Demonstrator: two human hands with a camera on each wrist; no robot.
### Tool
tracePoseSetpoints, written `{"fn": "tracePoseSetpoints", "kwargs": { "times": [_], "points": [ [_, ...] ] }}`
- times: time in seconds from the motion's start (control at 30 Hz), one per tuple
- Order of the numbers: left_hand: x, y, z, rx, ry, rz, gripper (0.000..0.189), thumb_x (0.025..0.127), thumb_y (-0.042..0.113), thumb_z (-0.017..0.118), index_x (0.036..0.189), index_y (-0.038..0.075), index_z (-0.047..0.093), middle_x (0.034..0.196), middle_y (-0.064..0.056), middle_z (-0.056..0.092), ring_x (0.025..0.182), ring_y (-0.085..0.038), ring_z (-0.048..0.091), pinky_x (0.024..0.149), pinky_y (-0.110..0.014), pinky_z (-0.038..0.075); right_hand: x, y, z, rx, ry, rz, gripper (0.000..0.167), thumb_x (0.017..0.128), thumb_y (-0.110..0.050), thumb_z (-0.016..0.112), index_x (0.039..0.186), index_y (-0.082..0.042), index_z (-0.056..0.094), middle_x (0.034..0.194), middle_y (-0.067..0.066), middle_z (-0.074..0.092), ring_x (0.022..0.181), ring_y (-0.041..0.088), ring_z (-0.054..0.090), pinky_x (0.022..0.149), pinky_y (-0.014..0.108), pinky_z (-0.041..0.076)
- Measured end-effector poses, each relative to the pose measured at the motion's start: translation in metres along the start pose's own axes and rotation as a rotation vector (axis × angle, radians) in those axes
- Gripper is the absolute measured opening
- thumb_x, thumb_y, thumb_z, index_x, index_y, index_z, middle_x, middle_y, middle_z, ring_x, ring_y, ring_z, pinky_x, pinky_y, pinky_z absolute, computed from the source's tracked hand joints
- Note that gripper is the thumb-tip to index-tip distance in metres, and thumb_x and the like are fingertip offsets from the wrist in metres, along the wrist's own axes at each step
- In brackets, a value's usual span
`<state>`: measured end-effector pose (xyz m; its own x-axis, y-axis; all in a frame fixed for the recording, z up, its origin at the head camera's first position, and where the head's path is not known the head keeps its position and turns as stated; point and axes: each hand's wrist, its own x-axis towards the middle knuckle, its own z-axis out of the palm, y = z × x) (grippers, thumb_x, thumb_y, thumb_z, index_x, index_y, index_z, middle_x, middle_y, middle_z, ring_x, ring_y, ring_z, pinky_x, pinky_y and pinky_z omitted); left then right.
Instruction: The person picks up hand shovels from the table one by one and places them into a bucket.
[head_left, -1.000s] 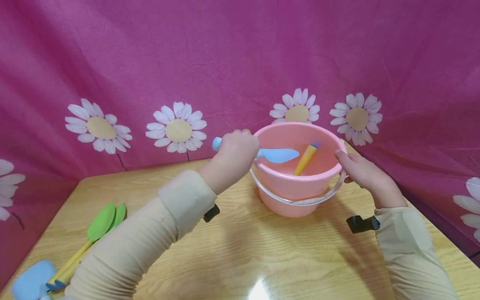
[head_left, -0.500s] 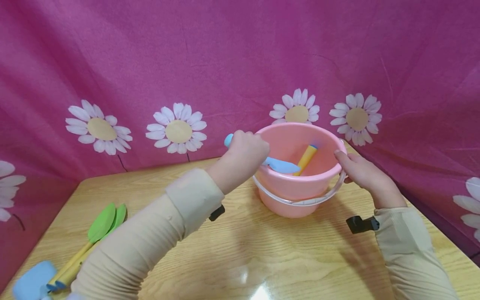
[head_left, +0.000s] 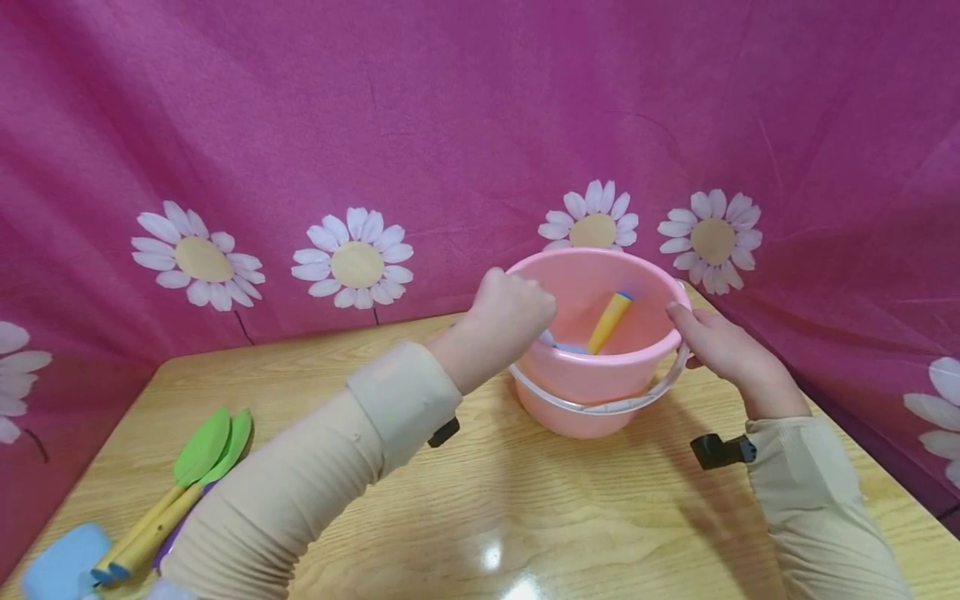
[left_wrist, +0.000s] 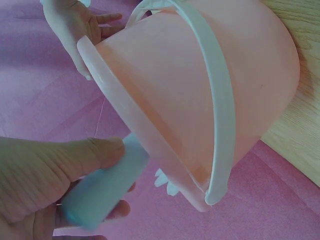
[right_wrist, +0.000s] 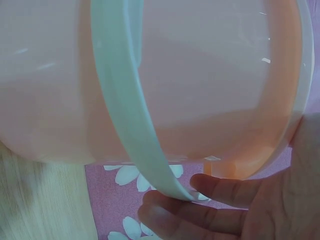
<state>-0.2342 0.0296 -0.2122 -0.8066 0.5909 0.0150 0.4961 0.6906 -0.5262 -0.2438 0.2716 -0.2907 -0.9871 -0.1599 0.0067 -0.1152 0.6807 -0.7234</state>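
Left hand (head_left: pixel 510 315) shifted rightward, gripping light-blue handle (left_wrist: pixel 106 187)

Free room is offered on the counter (head_left: pixel 450 525) before the pink bucket (head_left: pixel 562 377), btwn. the two sleeves (head_left: pixel 405 404). Bucket's L side is blocked by the L hand (head_left: pixel 513 308), its R rim by the R hand (head_left: pixel 727 354); the mouth is partly obstructed by a yellow handle (head_left: pixel 610 323), the rear by the curtain (head_left: pixel 450 125).

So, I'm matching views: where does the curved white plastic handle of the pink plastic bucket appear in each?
Head: right of centre, the curved white plastic handle crosses the pink plastic bucket's near side.
Left wrist: the handle arches from top centre to lower right.
Right wrist: the handle descends from top left-of-centre to the right hand.
Shared landmark: the bucket.
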Motion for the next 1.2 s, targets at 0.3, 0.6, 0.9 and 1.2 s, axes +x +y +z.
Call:
{"fn": "tracePoseSetpoints", "kwargs": {
  "times": [0.3,0.6,0.9,1.2],
  "points": [
    [-0.002,0.003,0.008,0.004,0.024,0.021,0.022,0.091,0.012,0.048,0.102,0.021,0.064,0.090,0.002,0.060,0.076,-0.013,0.056,0.060,-0.033,0.047,0.001,-0.001,0.002,-0.002,-0.004,0.010,0.061,0.096,-0.039,0.018,0.121,0.012,0.040,0.116,0.028,0.046,0.100,0.034,0.046,0.072,0.036,0.047],
    [-0.009,-0.006,0.015,-0.046,0.100,-0.016,0.018,0.091,0.012,0.044,0.101,0.013,0.060,0.085,0.001,0.060,0.072,-0.015,0.060,0.056,-0.034,0.047,-0.001,-0.002,0.002,-0.003,0.000,0.005,0.062,0.096,-0.041,0.019,0.121,0.012,0.040,0.116,0.028,0.046,0.099,0.035,0.046,0.073,0.041,0.047],
    [-0.041,-0.031,0.055,-0.207,0.271,-0.139,0.023,0.081,0.029,0.061,0.091,0.008,0.059,0.077,-0.004,0.059,0.064,-0.023,0.059,0.049,-0.036,0.045,0.003,-0.001,0.001,0.012,-0.011,-0.008,0.062,0.096,-0.039,0.019,0.126,0.013,0.034,0.118,0.029,0.045,0.100,0.034,0.046,0.073,0.041,0.047],
    [-0.059,-0.038,0.095,-0.329,0.248,-0.222,0.019,0.080,0.026,0.063,0.088,0.008,0.061,0.073,-0.003,0.059,0.065,-0.020,0.060,0.045,-0.038,0.043,0.004,0.003,0.001,0.029,-0.018,-0.023,0.062,0.096,-0.039,0.017,0.125,0.013,0.035,0.114,0.028,0.047,0.100,0.033,0.045,0.071,0.035,0.047]
  ]
}}
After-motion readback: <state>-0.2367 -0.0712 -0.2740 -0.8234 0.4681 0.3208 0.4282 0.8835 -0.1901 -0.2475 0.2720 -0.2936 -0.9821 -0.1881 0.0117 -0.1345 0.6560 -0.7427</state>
